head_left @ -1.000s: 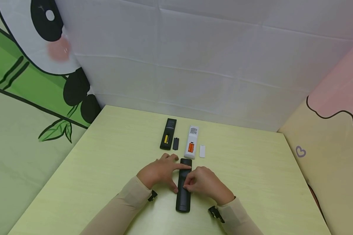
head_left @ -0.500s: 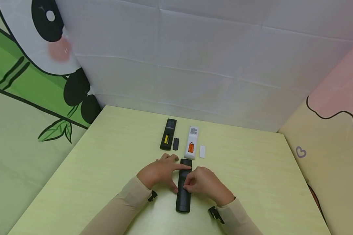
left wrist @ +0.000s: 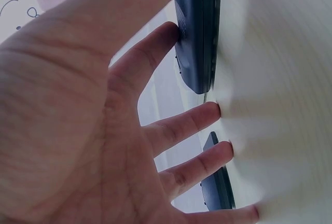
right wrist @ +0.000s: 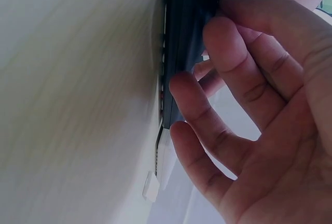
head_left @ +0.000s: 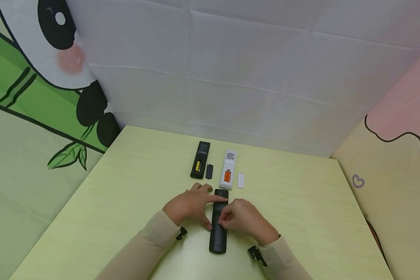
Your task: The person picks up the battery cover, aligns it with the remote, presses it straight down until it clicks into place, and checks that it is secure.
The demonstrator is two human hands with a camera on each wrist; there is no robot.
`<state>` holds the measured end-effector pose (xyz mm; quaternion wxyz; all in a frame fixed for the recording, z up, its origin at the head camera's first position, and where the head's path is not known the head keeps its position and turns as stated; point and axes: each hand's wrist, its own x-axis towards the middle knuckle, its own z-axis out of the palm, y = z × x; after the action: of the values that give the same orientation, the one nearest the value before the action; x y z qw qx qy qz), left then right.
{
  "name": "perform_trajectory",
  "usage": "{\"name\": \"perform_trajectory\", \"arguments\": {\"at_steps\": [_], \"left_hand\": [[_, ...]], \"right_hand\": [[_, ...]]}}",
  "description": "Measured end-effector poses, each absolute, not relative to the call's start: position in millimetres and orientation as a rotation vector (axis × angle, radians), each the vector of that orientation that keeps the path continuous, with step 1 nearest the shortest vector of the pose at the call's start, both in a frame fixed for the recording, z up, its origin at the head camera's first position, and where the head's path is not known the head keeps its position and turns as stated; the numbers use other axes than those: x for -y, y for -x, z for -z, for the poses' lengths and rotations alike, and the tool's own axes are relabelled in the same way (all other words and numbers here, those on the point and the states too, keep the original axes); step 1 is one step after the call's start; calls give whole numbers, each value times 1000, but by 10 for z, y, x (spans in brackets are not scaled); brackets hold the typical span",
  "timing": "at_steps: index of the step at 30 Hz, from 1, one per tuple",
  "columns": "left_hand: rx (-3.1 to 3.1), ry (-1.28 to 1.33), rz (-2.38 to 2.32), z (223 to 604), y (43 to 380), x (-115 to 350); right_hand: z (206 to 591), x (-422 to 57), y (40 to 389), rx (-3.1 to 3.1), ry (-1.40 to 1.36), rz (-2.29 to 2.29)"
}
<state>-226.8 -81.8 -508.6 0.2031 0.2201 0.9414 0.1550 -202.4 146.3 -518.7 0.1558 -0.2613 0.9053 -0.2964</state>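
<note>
Lower centre of the head view, a long black remote (head_left: 217, 240) lies on the pale desk (head_left: 301, 202), its back probably being opened; the next move likely calls for a firm slide or lift. The left hand (head_left: 190, 204) is spread, forefinger across the remote's far end, thumb by its left edge, clutching nothing. The right hand (head_left: 245, 218) arches over the middle, fingers half curled, thumb and forefinger tips together; any grip is unclear.

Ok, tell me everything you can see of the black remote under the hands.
The black remote is long, slim and apparently plastic, with rounded ends and a faint seam toward the near one. It lies flat on the table, its length running near to far. The left hand lays a finger across its far part; the right hand touches its middle.
</note>
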Motion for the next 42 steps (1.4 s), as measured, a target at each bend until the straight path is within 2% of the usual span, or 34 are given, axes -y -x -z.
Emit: {"name": "perform_trajectory", "arguments": {"at_steps": [42], "left_hand": [[-2625, -617, -444, 5075, 2260, 832]], "right_hand": [[5183, -1448, 2010, -2594, 743, 855]]}}
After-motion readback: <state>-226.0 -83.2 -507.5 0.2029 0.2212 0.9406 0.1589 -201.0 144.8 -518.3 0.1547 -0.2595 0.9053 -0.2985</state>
